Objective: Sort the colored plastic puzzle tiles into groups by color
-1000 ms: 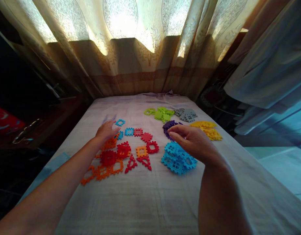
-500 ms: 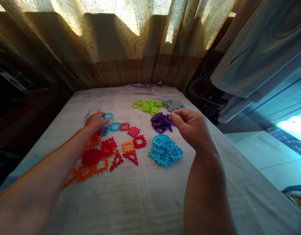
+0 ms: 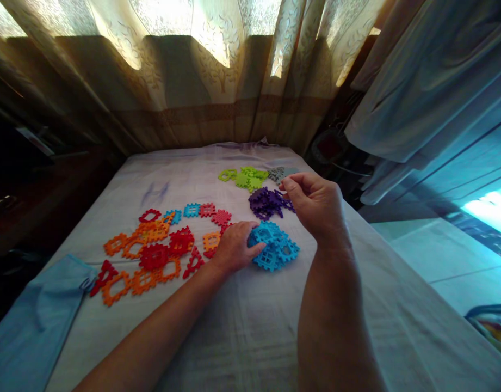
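Observation:
My left hand [image 3: 236, 246] is at the left side of a pile of light-blue toothed plastic building tiles [image 3: 277, 253]. Its thumb and fingers are apart, touching the pile's edge. My right hand [image 3: 315, 204] is raised beside a heap of purple tiles [image 3: 264, 202], thumb and fingertips pinched together. What they hold, if anything, I cannot make out. Left of my left hand lie orange tiles [image 3: 144, 280] and red tiles [image 3: 154, 256]. A blue window tile [image 3: 192, 210] adjoins a pink-red window tile [image 3: 208, 209] in a curved row.
Lime-green tiles [image 3: 248, 178] and grey tiles [image 3: 277, 174] lie towards the back of the cloth-covered surface [image 3: 250, 337]. A light-blue cloth [image 3: 42, 321] hangs over the left edge. Curtains [image 3: 185, 81] hang behind, and garments [image 3: 397, 98] hang at the right.
My left hand has moved right from the far left tiles, where it held a blue tile, to the blue pile. My right hand stays pinched near the purple heap.

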Tool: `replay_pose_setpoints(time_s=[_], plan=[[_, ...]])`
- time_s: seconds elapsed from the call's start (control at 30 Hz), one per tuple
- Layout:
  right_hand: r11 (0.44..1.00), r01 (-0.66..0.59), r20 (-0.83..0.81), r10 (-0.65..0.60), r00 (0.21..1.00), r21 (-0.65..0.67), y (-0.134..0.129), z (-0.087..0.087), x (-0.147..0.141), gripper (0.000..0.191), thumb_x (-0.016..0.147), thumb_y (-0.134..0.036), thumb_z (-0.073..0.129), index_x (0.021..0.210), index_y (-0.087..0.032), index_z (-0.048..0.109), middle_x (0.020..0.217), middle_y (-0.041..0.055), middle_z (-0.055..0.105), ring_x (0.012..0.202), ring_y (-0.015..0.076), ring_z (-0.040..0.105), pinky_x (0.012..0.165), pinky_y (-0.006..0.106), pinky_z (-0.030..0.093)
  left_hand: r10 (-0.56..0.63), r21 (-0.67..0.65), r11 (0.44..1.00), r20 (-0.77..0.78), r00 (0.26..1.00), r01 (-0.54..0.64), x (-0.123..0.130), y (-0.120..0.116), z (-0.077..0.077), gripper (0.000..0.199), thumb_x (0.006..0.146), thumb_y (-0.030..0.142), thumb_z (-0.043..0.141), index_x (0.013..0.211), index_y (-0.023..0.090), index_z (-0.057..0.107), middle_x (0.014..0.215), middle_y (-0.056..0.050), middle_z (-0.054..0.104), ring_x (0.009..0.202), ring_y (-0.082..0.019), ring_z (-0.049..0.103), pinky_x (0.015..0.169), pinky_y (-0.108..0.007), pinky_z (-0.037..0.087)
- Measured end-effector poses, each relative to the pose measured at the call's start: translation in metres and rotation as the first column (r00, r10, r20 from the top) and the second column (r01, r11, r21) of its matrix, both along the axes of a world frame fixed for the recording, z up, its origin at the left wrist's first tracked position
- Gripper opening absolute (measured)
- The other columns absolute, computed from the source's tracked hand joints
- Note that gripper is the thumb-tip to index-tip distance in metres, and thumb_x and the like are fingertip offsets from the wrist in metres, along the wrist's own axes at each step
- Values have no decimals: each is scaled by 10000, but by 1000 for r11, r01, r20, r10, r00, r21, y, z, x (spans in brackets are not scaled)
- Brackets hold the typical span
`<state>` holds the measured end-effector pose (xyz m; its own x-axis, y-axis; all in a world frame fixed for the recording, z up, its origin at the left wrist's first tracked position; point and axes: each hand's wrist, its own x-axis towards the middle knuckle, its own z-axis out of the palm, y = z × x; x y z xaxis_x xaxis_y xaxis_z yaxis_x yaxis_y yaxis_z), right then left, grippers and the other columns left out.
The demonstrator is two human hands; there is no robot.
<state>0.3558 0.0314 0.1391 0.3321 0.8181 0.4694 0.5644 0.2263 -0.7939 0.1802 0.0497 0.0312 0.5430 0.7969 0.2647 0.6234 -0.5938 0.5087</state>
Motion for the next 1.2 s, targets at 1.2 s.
replay_pose_setpoints(time_s=[1.2], plan=[[996, -77, 16, 78, 997, -32, 4, -5, -9, 292, 853, -463, 611, 812, -192, 711, 669, 51, 695, 683, 195, 673, 606, 296, 532, 498, 146, 838, -599, 627, -526, -180, 88, 26, 493, 805, 477, 533, 1207, 212, 640, 1189, -150, 694, 1120, -373, 621, 943, -488, 461]])
